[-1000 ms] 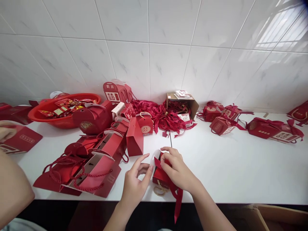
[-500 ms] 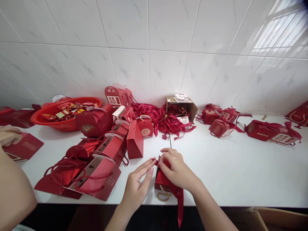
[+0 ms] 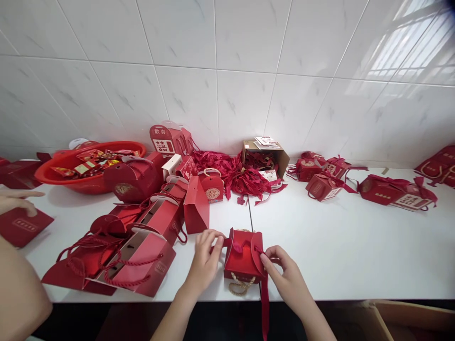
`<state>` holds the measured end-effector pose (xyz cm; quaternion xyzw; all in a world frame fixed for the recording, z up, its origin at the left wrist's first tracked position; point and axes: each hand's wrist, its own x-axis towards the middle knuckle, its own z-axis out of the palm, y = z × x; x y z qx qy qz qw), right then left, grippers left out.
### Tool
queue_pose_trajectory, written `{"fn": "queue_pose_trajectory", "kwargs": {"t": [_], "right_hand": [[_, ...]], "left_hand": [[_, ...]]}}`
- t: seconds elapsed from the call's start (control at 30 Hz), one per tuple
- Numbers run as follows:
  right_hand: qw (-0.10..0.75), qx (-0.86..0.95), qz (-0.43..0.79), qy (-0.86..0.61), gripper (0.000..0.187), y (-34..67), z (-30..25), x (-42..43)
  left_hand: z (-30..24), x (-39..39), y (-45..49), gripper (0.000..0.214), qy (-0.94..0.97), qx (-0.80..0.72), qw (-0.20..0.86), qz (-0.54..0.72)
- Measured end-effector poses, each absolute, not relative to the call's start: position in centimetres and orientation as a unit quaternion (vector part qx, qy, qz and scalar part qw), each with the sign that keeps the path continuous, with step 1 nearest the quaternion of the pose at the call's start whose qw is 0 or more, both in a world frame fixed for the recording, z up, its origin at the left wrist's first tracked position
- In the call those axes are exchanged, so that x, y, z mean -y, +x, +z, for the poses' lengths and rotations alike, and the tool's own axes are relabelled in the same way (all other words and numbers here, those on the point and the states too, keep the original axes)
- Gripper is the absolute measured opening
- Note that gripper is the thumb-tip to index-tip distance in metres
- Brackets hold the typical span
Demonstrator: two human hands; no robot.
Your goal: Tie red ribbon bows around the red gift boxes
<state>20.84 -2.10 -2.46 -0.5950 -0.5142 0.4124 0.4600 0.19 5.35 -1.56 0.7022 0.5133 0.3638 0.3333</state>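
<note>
A small red gift box (image 3: pixel 241 263) with curved side flaps stands on the table between my hands, with a gold cord handle (image 3: pixel 241 285) at its front. A dark red ribbon (image 3: pixel 265 303) runs across the box and hangs over the table's front edge. On the left side, my left hand (image 3: pixel 208 253) is closed, pinching one end of the ribbon between thumb and fingers. At the right flap my right hand (image 3: pixel 280 267) pinches the ribbon where it comes through. The right fingertips touch the flap.
Several red boxes with rope handles (image 3: pixel 142 265) lie to the left. Behind them stands a red basin (image 3: pixel 50 177) of wrapped sweets. A ribbon pile (image 3: pixel 245 182) and cardboard box (image 3: pixel 282 158) are near the wall. Tied boxes (image 3: pixel 323 187) lie right. Another person's hand (image 3: pixel 17 201) holds a box.
My right hand has moved from the box's left flap to its right flap, now pinching the ribbon there. My left hand stays at the left. The other person's fingers have shifted.
</note>
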Motion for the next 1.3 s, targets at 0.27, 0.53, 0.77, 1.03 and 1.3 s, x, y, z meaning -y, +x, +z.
{"fn": "queue_pose_trajectory", "kwargs": {"t": [0.27,0.53,0.77,1.03,1.3], "right_hand": [[0.5,0.433,0.538,-0.523,0.034,23.8,-2.0,0.9],[0.417,0.514,0.454,-0.596,0.034,29.0,1.6,1.6],[0.471,0.411,0.544,-0.56,0.048,29.3,1.0,1.1],[0.614,0.239,0.613,-0.436,0.046,28.2,0.0,1.2],[0.689,0.145,0.579,-0.411,0.025,25.9,-1.4,1.9]], "left_hand": [[-2.9,-7.0,-1.0,0.044,0.644,-0.491,0.469,0.353],[-1.3,-6.8,-5.1,0.038,0.579,-0.521,0.489,0.392],[-0.2,-6.6,-4.6,0.043,0.461,-0.449,0.625,0.441],[0.4,-6.7,-4.0,0.041,0.466,-0.419,0.634,0.452],[0.2,-6.6,-3.7,0.042,0.425,-0.441,0.647,0.454]]}}
